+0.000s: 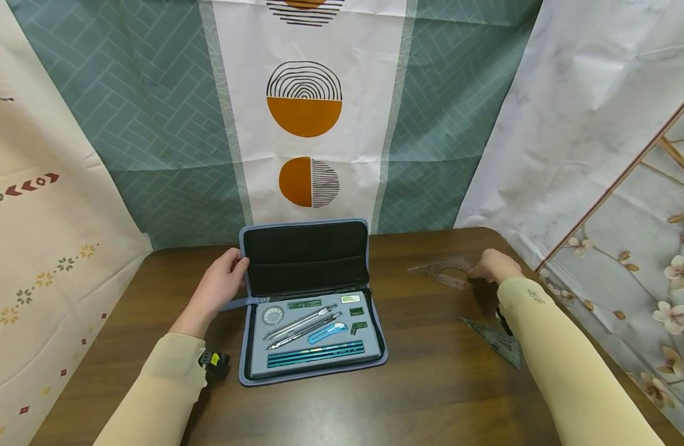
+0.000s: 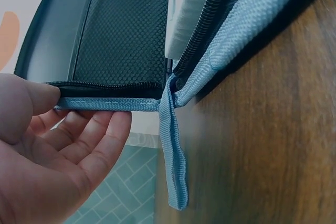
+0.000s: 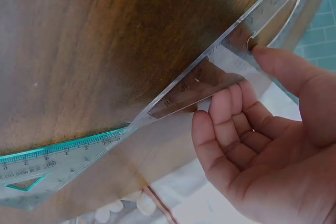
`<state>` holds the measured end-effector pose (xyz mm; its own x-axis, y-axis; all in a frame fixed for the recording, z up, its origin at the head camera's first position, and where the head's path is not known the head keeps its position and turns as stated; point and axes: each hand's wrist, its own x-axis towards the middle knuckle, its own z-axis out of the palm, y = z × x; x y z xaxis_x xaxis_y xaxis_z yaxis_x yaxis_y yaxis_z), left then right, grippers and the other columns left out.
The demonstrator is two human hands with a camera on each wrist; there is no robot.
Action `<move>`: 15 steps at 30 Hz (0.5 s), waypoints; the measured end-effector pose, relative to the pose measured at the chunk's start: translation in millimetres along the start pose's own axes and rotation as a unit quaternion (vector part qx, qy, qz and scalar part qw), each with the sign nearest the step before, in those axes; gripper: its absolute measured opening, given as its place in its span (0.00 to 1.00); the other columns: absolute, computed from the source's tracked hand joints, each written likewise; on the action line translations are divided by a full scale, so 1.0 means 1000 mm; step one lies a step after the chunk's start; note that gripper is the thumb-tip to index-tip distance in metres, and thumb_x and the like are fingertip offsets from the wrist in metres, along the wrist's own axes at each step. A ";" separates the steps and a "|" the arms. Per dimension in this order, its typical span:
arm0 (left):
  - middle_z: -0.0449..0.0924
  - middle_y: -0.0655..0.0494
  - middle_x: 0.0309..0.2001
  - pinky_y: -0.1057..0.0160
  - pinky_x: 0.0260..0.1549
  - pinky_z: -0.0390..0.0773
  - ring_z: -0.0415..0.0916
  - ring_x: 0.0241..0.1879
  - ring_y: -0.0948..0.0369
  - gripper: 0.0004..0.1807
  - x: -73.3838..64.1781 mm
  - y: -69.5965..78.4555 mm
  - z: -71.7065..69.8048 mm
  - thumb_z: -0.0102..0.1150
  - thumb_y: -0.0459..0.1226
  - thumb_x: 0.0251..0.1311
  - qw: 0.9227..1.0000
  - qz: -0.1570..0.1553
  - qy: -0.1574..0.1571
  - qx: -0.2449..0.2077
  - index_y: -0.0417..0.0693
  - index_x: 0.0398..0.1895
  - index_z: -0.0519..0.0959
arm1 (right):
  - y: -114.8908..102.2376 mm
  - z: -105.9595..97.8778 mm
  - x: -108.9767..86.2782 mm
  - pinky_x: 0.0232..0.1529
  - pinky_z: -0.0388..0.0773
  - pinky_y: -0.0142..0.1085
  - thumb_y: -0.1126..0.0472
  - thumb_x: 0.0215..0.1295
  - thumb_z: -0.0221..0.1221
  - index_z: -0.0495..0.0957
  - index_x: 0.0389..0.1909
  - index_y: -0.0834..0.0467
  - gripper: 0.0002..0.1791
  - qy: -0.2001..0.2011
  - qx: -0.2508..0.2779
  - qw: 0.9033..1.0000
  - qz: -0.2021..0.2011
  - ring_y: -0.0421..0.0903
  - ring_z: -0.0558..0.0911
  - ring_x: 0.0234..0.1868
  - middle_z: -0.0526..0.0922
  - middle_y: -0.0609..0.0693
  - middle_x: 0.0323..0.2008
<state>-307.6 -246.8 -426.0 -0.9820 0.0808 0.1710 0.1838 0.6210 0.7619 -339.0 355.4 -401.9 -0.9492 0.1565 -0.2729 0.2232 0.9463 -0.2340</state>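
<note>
A blue-edged zip case [image 1: 314, 379] lies open on the table, its black lid [image 1: 305, 248] standing up. My left hand [image 1: 221, 279] grips the lid's left edge, thumb inside and fingers behind. Below it hangs a blue strap [image 2: 173, 156]. At the right, my right hand [image 1: 494, 266] pinches a clear set square [image 3: 176, 94] between thumb and fingers, by its right end. A green-edged set square [image 1: 500, 344] lies nearer me, beside the right forearm. The case's grey tray holds a compass [image 1: 299, 323], a blue utility knife [image 1: 327, 333] and several dark green pencils [image 1: 315, 354].
The tray also holds a round pale disc [image 1: 273, 315], a white eraser [image 1: 350, 299] and small green pieces [image 1: 358, 326]. The brown wooden table [image 1: 431, 396] ends at a patterned curtain [image 1: 169, 204] behind and cloths at both sides.
</note>
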 end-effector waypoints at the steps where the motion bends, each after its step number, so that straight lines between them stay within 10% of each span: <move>1: 0.81 0.38 0.50 0.42 0.52 0.82 0.82 0.47 0.44 0.15 0.000 0.000 0.000 0.45 0.42 0.90 1.000 0.000 0.000 0.000 0.40 0.59 0.75 | 0.000 0.000 0.000 0.36 0.73 0.44 0.49 0.75 0.64 0.69 0.22 0.53 0.22 0.001 -0.001 1.000 0.001 0.49 0.76 0.29 0.77 0.51 0.23; 11: 0.80 0.37 0.53 0.38 0.55 0.82 0.83 0.49 0.41 0.16 0.001 -0.004 -0.001 0.45 0.43 0.90 1.000 -0.001 -0.003 0.000 0.40 0.61 0.74 | 0.008 -0.001 0.005 0.34 0.71 0.45 0.54 0.71 0.66 0.69 0.17 0.53 0.23 0.024 0.022 0.997 -0.068 0.47 0.70 0.25 0.69 0.46 0.19; 15: 0.81 0.37 0.54 0.38 0.56 0.82 0.83 0.49 0.41 0.16 0.001 -0.005 0.000 0.45 0.43 0.90 1.000 0.002 -0.004 -0.003 0.40 0.61 0.75 | 0.009 -0.001 0.002 0.42 0.81 0.53 0.55 0.71 0.69 0.82 0.30 0.67 0.18 0.047 0.037 0.992 -0.107 0.56 0.80 0.34 0.82 0.56 0.30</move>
<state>-309.7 -250.2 -429.4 -0.9815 0.0891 0.1693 0.1879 0.6157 0.7653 -339.5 364.4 -403.4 -0.9923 -0.0171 -0.1224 0.0264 0.9381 -0.3453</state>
